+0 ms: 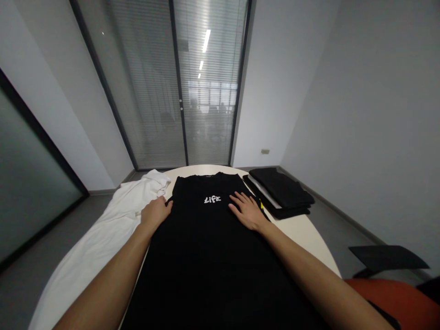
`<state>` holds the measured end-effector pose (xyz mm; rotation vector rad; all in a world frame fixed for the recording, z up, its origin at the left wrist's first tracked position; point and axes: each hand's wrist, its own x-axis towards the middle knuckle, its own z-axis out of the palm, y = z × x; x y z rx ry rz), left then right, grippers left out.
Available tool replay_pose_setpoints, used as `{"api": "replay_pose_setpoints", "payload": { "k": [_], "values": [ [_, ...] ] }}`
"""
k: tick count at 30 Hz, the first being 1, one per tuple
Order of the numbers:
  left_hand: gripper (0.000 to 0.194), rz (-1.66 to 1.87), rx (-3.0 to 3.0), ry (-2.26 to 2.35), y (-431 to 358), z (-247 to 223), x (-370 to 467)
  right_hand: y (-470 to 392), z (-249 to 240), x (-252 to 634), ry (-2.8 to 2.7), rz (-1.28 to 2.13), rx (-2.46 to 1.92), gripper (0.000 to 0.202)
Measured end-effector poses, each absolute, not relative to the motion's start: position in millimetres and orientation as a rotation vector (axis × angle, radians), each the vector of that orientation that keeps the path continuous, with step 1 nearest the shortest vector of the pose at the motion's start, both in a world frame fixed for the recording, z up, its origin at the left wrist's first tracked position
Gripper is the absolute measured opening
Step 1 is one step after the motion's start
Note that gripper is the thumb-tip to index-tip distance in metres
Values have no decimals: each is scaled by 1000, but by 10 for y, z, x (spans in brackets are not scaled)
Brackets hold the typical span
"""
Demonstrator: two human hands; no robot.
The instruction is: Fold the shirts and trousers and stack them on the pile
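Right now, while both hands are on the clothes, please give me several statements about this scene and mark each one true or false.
1. The black shirt lies spread out on the table. True.
2. The left hand is at the far right edge of the shirt. False: it is at the shirt's left edge, beside the white cloth.
3. The print on the shirt is white. True.
4. The right hand is closed in a fist. False: its fingers are spread on the shirt.
5. The folded pile is to the right of the shirt. True.

2 hands [246, 211], 1 black shirt [206, 247], 1 white garment [113, 217], 1 stack [280, 188] (perhaps 3-layered), 1 table [309, 236], 1 chair [395, 300].
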<state>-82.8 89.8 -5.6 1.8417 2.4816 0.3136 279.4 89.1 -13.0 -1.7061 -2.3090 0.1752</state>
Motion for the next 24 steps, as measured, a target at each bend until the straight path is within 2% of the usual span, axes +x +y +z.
{"api": "replay_pose_setpoints", "payload": {
  "k": [10, 14, 19, 24],
  "values": [
    [50, 349, 1785, 2457, 887, -27, -825, 868, -130, 2793, -2256, 83, -1848, 59],
    [40, 414, 1714, 2420, 912, -25, -828, 954, 36, 2522, -2210, 30, -1858, 52],
    [39, 514, 1657, 2375, 975, -59, -839, 1006, 172, 1890, -2367, 234, -1582, 53],
    [36, 598, 1648, 2298, 1017, -96, -866, 997, 88, 1414, -2488, 323, -1280, 59]
  ]
}}
